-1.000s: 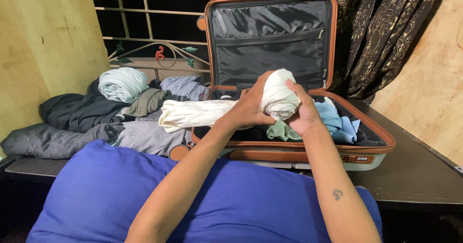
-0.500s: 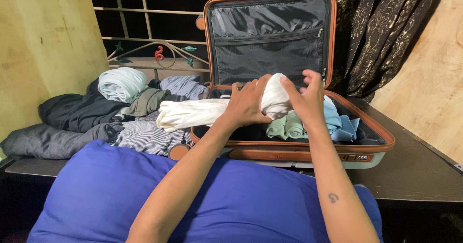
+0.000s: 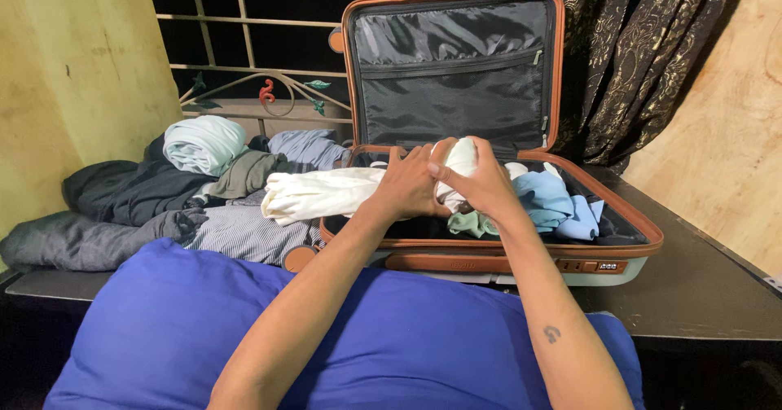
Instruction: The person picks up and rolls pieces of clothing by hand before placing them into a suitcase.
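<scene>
Seen from above, looking down at two bare forearms reaching over a blue pillow [image 3: 244, 328] toward an open suitcase [image 3: 521, 251] with tan trim, lying on a dark table [image 3: 700, 296]. Left hand [image 3: 407, 186] pressed flat-ish on a cream-white garment [image 3: 314, 194], fingers [image 3: 397, 159] spread and curved over the cloth just where the loose length meets its rolled end. Right hand [image 3: 482, 184] wrapped over the rolled end [image 3: 459, 159] from the far side, fingers closed around the roll and gripping it. Rolled end sitting low at the middle of the suitcase's lower half, touching the clothes already packed there; unrolled remainder trailing left, out over the case's rim and onto a heap of clothes. Just under the right hand, a pale green roll [image 3: 468, 224]; to its right, light blue rolled pieces [image 3: 546, 202] — packed close together. Lid [image 3: 452, 68] standing upright, dark grey lining with a zipped pocket. Left of the case, a pile: a pale mint bundle [image 3: 204, 143], an olive piece [image 3: 248, 172], a striped grey item [image 3: 244, 232], dark grey clothing [image 3: 114, 194]. Behind, a window grille [image 3: 244, 76] and a dark patterned curtain [image 3: 643, 52] — yellowish walls on either side.
</scene>
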